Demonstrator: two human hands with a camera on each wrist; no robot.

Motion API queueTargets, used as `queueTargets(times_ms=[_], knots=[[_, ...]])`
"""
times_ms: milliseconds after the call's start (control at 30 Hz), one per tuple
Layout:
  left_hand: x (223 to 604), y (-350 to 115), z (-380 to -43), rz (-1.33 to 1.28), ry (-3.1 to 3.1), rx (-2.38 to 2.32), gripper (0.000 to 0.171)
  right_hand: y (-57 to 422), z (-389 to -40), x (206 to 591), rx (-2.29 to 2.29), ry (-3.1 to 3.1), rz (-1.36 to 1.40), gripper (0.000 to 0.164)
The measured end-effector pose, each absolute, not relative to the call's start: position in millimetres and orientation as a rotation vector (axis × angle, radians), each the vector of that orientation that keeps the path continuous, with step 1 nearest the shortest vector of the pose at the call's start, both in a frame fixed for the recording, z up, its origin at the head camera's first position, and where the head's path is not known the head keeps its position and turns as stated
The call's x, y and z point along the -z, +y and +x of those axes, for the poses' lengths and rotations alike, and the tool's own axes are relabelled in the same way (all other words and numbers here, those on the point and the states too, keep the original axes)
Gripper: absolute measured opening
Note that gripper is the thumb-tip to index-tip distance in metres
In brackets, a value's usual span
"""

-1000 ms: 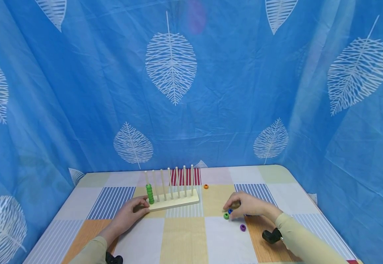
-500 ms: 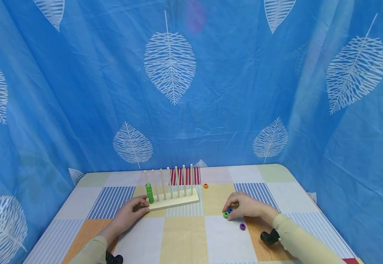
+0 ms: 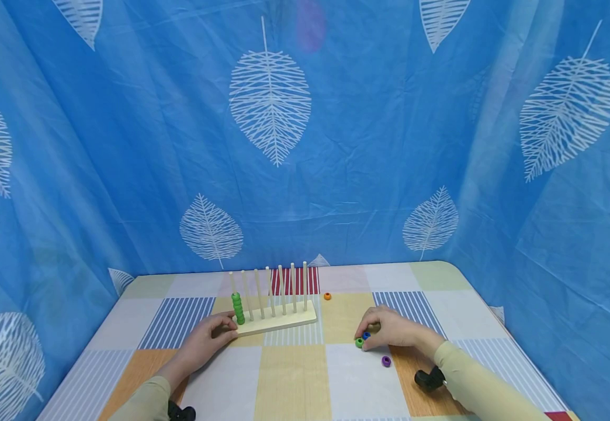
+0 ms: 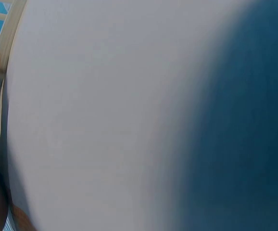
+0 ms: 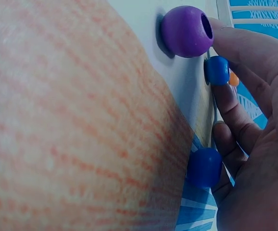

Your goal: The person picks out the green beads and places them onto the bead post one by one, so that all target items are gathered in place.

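A wooden peg rack (image 3: 284, 321) with several upright pegs stands left of centre in the head view. Green beads (image 3: 238, 309) are stacked on its leftmost peg. My left hand (image 3: 207, 341) grips the left end of the base between thumb and fingers, a thumb showing against the wood at the left wrist view's edge. Over on the right, my right hand (image 3: 391, 327) pinches a green bead (image 3: 360, 343) at the tabletop between thumb and forefinger. A blue bead (image 5: 218, 70) lies just beside that pinch, and a second blue bead (image 5: 205, 167) is under the hand.
A purple bead (image 3: 386, 361) lies on the cloth nearer me than the right hand. Farther back, an orange bead (image 3: 328, 296) sits right of the rack. A patchwork tablecloth (image 3: 291, 380) covers the table, with a blue leaf-patterned curtain (image 3: 336, 175) around its back and sides.
The right thumb and forefinger have closed in on the green bead since one second ago. The left hand and the rack stay in place.
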State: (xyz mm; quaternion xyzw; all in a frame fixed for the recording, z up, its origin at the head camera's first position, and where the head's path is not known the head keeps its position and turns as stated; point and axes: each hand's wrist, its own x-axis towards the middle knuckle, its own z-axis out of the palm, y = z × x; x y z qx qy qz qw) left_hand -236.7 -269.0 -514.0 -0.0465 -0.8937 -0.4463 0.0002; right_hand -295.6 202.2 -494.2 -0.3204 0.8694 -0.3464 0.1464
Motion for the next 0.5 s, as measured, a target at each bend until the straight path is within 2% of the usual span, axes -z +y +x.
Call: queueTargets(times_ms=[500], knots=[[512.6,-267.9,-235.5,-0.116,-2.823,1.386,0.006,202.3,-296.2,498.4,0.970,2.530,-0.942,0.016]])
